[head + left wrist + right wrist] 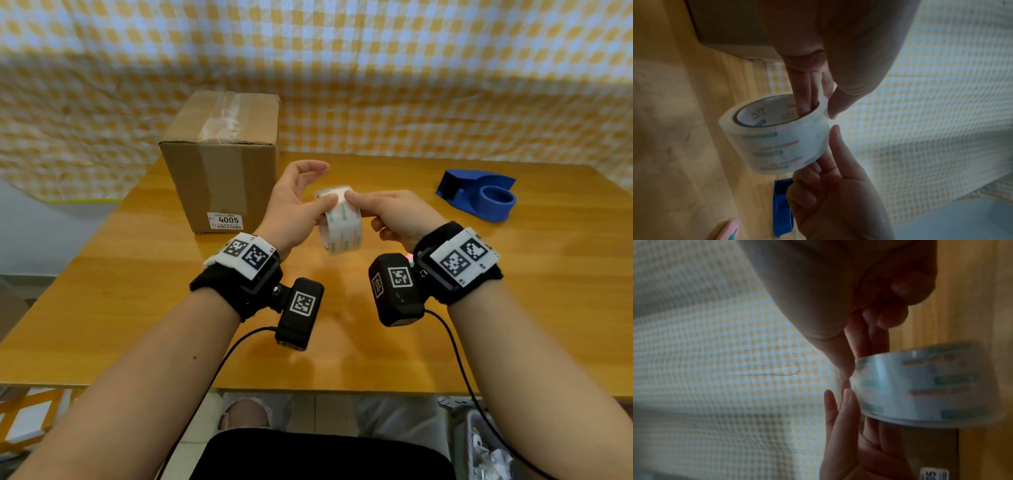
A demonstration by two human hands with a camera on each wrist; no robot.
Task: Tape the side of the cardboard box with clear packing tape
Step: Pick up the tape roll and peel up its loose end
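The brown cardboard box stands on the wooden table at the back left, with clear tape along its top seam and a white "4005" label low on its front. Just right of it, above the table, both hands hold the clear packing tape roll. My left hand has fingers inside the core and its thumb on the outer face. My right hand pinches the roll's outer layer near the top, thumb in front and the other fingers behind. The roll is blurred in the right wrist view.
A blue tape dispenser with no roll in it sits at the back right of the table. A yellow-and-white checked cloth hangs behind. The table's front edge lies below my wrists, with my knees beneath it.
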